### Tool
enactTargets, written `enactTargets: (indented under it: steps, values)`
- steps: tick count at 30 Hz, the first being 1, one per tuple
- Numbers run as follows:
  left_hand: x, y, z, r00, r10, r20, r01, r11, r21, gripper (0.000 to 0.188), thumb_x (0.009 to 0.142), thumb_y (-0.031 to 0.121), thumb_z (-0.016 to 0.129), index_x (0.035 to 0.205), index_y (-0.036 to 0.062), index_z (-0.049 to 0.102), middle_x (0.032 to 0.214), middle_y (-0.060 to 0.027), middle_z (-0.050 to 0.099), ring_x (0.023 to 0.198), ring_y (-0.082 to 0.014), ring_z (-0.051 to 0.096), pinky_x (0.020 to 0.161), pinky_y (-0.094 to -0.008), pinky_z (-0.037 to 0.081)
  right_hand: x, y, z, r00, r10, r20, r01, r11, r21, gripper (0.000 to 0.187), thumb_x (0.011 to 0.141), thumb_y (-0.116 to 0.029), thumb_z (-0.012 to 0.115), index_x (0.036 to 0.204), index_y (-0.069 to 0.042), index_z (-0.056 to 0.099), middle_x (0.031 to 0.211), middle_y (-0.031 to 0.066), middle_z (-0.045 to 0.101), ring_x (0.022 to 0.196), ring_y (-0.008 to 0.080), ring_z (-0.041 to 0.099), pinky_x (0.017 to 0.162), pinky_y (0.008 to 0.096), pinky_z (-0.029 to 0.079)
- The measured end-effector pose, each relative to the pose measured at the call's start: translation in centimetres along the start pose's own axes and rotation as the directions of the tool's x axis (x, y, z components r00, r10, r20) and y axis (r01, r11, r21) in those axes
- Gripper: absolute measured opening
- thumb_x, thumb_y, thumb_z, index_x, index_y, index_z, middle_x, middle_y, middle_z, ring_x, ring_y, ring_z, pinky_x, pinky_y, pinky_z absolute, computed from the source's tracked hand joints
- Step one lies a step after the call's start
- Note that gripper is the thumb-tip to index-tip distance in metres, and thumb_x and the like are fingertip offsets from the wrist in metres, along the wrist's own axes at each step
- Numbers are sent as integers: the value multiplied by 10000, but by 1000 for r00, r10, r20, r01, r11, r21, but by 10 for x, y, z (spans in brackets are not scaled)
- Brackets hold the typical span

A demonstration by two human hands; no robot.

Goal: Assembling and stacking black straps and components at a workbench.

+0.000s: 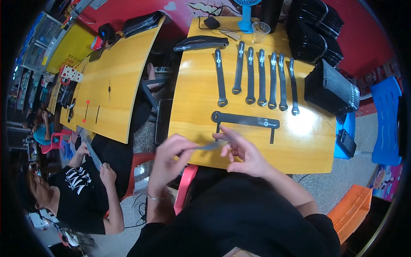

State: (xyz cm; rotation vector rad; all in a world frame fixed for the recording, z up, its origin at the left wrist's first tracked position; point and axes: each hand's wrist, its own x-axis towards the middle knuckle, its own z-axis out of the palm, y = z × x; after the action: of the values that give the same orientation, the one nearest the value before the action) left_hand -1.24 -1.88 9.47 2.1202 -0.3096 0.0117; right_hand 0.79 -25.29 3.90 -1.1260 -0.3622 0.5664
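Note:
My left hand hovers over the near edge of the yellow table, thumb and fingers pinched on a thin grey strip blurred by motion. Facing it, my right hand has its fingers apart close to the strip's other end; I see nothing held in it. Just beyond the hands, a black strap with a slotted, rounded end lies crosswise, with short dark lines below it. Farther back, several black straps with pale printing lie lengthwise in a row. A bundle of black straps rests at the far left.
At the right edge stands a stack of folded black pieces, with bundled black packs behind it. A clear cup and blue fan stand at the back. An orange crate is at lower right. Another person sits left.

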Motion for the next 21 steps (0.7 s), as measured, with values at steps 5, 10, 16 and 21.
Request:
enactTargets:
  steps: [5,10,16,21]
  values:
    - [2,-10,24,993,7,115,-3,999,-33,142,777,-28,665,914,5,658,802,-69,599,687,-140,586,582,-241,445,-15,-4,-19,980,-84,-179,68,993,-95,421,776,-62,709,1163,-40,543,1050,59,603,844,91,537,721,225,442]
    - [1,-37,48,972,-217,92,235,922,-308,133,799,-17,669,929,2,655,780,-47,604,654,-97,577,558,-208,451,-39,-8,-38,920,-192,-342,42,915,-400,115,762,-41,724,855,-33,658,867,45,639,794,121,589,739,247,466]
    - [21,-49,63,932,-312,182,361,787,-501,158,852,-31,602,1007,-21,631,876,-52,568,665,-87,592,577,-185,486,-57,9,-54,830,-62,-554,-137,941,-311,133,770,-26,696,899,-22,664,864,44,615,836,132,584,757,245,448]
    - [31,-56,64,948,-286,138,314,775,-548,177,873,-26,573,1045,-27,614,887,-51,572,736,-111,636,640,-197,514,-56,11,-62,809,-66,-584,-132,948,-290,121,807,-21,643,927,-19,660,867,41,603,836,123,569,749,241,439]
